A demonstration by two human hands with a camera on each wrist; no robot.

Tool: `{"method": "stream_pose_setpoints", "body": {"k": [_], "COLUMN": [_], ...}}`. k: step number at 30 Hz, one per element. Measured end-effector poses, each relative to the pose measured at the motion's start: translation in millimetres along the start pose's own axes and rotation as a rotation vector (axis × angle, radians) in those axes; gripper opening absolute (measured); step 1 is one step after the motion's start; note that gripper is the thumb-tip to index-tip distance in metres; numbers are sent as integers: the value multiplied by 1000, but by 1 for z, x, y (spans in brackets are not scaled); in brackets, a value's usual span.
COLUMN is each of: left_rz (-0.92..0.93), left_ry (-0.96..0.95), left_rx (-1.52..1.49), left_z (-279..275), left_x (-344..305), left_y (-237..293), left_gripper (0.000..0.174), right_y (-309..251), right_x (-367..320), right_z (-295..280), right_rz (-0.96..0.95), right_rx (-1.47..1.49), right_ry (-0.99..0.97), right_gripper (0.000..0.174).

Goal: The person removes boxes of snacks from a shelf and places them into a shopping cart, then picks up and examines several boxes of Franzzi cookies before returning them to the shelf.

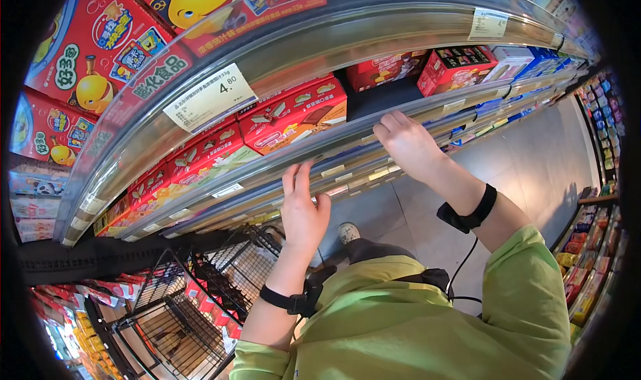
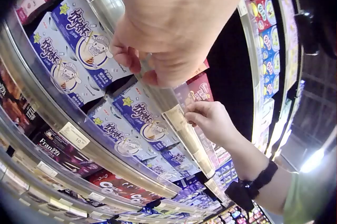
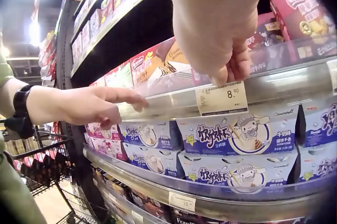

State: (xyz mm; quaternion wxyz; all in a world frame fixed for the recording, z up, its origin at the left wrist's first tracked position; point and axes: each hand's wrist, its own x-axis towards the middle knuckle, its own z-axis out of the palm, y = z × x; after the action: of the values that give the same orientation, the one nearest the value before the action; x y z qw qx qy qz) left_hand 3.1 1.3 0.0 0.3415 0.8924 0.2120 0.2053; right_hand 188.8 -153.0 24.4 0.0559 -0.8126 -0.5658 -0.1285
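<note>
At the front edge of a supermarket shelf, my right hand [image 1: 408, 145] has curled fingers. In the right wrist view its thumb and fingertips pinch at the top edge of a white price tag [image 3: 221, 100] reading 8.90. That tag sits on the metal shelf rail [image 3: 284, 84], below a clear guard. My left hand [image 1: 304, 216] is further left, its fingers loosely extended and fingertips at the same rail, holding nothing. Behind the guard stand red wafer boxes [image 1: 294, 116], with a dark gap between them and another red box [image 1: 454, 69].
Blue-and-white cup snack packs [image 3: 237, 134] fill the shelf below. An upper shelf with a larger price tag [image 1: 210, 96] juts out over the red boxes. A black wire shopping cart [image 1: 180, 326] stands at lower left. Another stocked shelf [image 1: 587, 260] lines the right side across the tiled floor.
</note>
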Motion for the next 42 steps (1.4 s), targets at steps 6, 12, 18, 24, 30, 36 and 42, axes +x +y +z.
{"method": "stream_pose_setpoints", "body": {"k": [6, 12, 18, 24, 30, 36, 42], "left_rz": [27, 121, 184, 312, 310, 227, 227], "left_ry": [-26, 4, -34, -6, 2, -52, -74], "left_rx": [71, 341, 416, 375, 322, 237, 227], "left_z": [-2, 3, 4, -6, -13, -12, -13], "left_x": [-1, -8, -12, -13, -18, -19, -21], "left_y": [2, 8, 8, 14, 15, 17, 18], "left_gripper": [62, 69, 66, 60, 58, 56, 54], "right_y": [-4, -10, 22, 46, 42, 35, 36], "right_x": [-8, -5, 39, 64, 66, 71, 82], "right_z": [3, -20, -43, -13, -16, -16, -2], "right_rz": [24, -2, 157, 280, 277, 255, 210], "right_rx": [-67, 69, -136, -194, -183, -128, -94], "right_ry": [71, 159, 461, 382, 331, 349, 489], "right_gripper": [13, 29, 38, 44, 40, 40, 41]}}
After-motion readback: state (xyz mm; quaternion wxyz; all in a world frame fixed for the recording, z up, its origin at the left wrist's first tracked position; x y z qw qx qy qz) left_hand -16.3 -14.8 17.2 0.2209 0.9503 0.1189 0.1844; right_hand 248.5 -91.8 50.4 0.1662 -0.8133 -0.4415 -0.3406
